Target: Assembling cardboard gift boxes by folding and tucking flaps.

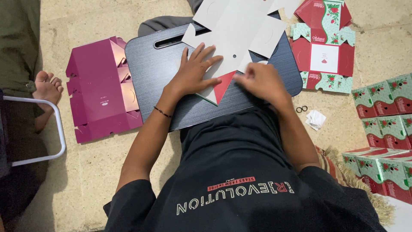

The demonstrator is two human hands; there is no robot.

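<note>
- I see my left hand [194, 71] open, flat on an unfolded cardboard box blank [234, 32], white side up, on a dark lap board [159, 73].
- My right hand [262, 79] curls closed, pinching its red corner flap [224, 86] at the board's near edge.
- The blank's long axis runs away from me, toward the board's far right corner; the flap points at me.
</note>
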